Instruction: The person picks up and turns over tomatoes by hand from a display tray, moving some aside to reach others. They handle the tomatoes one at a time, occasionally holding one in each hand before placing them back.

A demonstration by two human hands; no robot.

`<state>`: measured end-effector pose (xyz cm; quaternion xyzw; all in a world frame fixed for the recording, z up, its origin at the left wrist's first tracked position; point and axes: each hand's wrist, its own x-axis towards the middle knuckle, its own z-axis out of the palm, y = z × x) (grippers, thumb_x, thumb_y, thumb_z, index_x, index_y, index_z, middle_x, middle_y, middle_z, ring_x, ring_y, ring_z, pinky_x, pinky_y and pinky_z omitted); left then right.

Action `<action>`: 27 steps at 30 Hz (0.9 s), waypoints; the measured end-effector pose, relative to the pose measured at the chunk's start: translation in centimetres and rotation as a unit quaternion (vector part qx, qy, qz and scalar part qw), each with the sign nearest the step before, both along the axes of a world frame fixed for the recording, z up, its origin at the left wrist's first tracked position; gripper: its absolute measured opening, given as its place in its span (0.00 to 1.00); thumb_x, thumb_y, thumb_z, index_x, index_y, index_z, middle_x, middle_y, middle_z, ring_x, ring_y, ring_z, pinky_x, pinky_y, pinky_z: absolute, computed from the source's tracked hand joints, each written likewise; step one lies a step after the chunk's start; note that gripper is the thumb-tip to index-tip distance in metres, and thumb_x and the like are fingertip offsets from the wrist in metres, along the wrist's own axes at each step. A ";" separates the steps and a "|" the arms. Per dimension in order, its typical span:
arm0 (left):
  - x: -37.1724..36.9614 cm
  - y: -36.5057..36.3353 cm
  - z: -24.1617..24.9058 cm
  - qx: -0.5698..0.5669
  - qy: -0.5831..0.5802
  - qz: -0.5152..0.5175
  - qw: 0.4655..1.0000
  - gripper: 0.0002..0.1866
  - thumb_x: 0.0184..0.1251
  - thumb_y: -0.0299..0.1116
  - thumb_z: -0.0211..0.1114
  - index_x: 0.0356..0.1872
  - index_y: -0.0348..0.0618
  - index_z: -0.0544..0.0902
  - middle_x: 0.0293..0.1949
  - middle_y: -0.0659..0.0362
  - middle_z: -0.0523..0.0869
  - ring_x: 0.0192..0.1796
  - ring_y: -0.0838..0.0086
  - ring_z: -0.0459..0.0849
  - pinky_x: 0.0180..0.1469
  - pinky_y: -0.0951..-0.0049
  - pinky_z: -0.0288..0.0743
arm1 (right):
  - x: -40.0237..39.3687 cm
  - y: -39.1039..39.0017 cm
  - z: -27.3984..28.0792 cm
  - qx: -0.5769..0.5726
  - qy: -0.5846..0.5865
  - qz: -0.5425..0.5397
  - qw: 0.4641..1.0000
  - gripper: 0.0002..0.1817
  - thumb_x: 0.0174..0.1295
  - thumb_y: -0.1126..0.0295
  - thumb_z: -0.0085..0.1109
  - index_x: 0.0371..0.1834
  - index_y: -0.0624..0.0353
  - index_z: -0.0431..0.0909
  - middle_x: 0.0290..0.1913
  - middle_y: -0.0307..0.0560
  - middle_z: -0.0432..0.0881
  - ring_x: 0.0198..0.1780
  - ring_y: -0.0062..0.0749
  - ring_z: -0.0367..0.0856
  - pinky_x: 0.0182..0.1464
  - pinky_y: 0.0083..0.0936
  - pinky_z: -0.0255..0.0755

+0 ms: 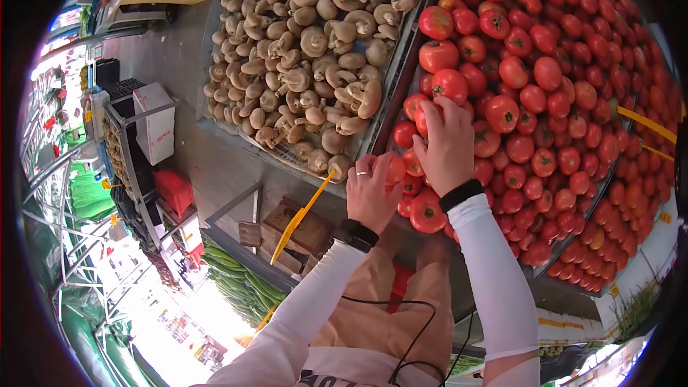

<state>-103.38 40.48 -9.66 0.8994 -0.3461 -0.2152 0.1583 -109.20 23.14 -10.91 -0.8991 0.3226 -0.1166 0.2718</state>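
Observation:
In the head view, many red tomatoes (517,72) fill a dark-edged bin on the right. My left hand (373,190), with a ring and a dark wristband, is at the bin's near left corner, its fingers curled round a tomato (395,169). Farther up, my right hand (448,145) reaches over the pile, its fingers bent against a tomato (421,120) below a larger one (449,85). Brown mushrooms (304,43) lie heaped in a tray left of the tomatoes.
A yellow strip (302,216) stands at the mushroom tray's near edge. Green vegetables (236,272) lie at lower left. A white box (155,123) and metal frames are at the left. Cardboard boxes (295,228) sit below the mushrooms.

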 end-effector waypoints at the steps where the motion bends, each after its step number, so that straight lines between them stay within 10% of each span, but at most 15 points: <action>1: 0.0 0.2 -0.4 -0.008 -0.008 -0.004 1.000 0.36 0.56 0.31 0.78 0.69 0.49 0.78 0.65 0.48 0.76 0.63 0.49 0.78 0.65 0.52 0.76 | 0.5 0.2 -0.1 -0.029 0.034 -0.003 0.999 0.32 0.52 0.69 0.76 0.62 0.53 0.76 0.63 0.50 0.74 0.62 0.51 0.74 0.65 0.46 0.73; 4: 0.3 1.0 -1.2 -0.015 -0.002 -0.004 1.000 0.36 0.57 0.30 0.77 0.70 0.50 0.77 0.66 0.48 0.75 0.64 0.48 0.77 0.65 0.52 0.76 | 1.1 0.3 -1.1 -0.085 0.055 0.007 0.995 0.32 0.51 0.71 0.76 0.62 0.54 0.76 0.62 0.51 0.74 0.61 0.51 0.74 0.64 0.47 0.73; 11: 0.5 1.4 -1.8 -0.025 0.014 -0.006 1.000 0.37 0.57 0.30 0.77 0.71 0.52 0.77 0.68 0.51 0.75 0.64 0.47 0.76 0.67 0.51 0.75 | -1.0 -1.0 0.5 0.178 -0.153 -0.027 0.972 0.33 0.55 0.79 0.70 0.68 0.59 0.74 0.62 0.55 0.74 0.65 0.51 0.76 0.69 0.41 0.72; 14: 0.9 1.7 -2.8 -0.047 -0.013 -0.050 0.998 0.36 0.58 0.34 0.77 0.71 0.52 0.77 0.69 0.53 0.74 0.62 0.50 0.77 0.65 0.52 0.75 | -2.9 -1.3 2.4 0.574 -0.219 -0.144 0.776 0.28 0.70 0.76 0.61 0.73 0.65 0.70 0.69 0.50 0.75 0.67 0.35 0.78 0.70 0.30 0.72; 19: 1.4 1.7 -2.1 -0.036 0.019 -0.048 0.998 0.33 0.59 0.35 0.77 0.68 0.51 0.80 0.63 0.53 0.78 0.59 0.51 0.78 0.64 0.52 0.76 | -4.7 -0.8 3.6 0.724 -0.281 -0.171 0.606 0.23 0.80 0.65 0.44 0.73 0.64 0.70 0.64 0.49 0.78 0.65 0.33 0.79 0.71 0.34 0.73; 22: 1.7 1.4 -1.4 0.001 0.033 -0.043 0.999 0.32 0.58 0.36 0.77 0.67 0.50 0.81 0.60 0.53 0.78 0.57 0.50 0.78 0.62 0.53 0.77 | -5.1 -0.6 3.4 0.729 -0.263 -0.189 0.604 0.21 0.80 0.66 0.50 0.70 0.64 0.71 0.63 0.48 0.78 0.65 0.33 0.79 0.71 0.35 0.73; 27: 1.0 0.3 -1.4 0.022 -0.014 -0.051 0.998 0.32 0.57 0.36 0.77 0.66 0.49 0.82 0.58 0.53 0.78 0.57 0.52 0.78 0.60 0.55 0.77 | -3.4 0.0 2.5 0.327 -0.108 -0.088 0.935 0.27 0.63 0.71 0.72 0.64 0.60 0.73 0.59 0.54 0.77 0.62 0.48 0.78 0.65 0.41 0.75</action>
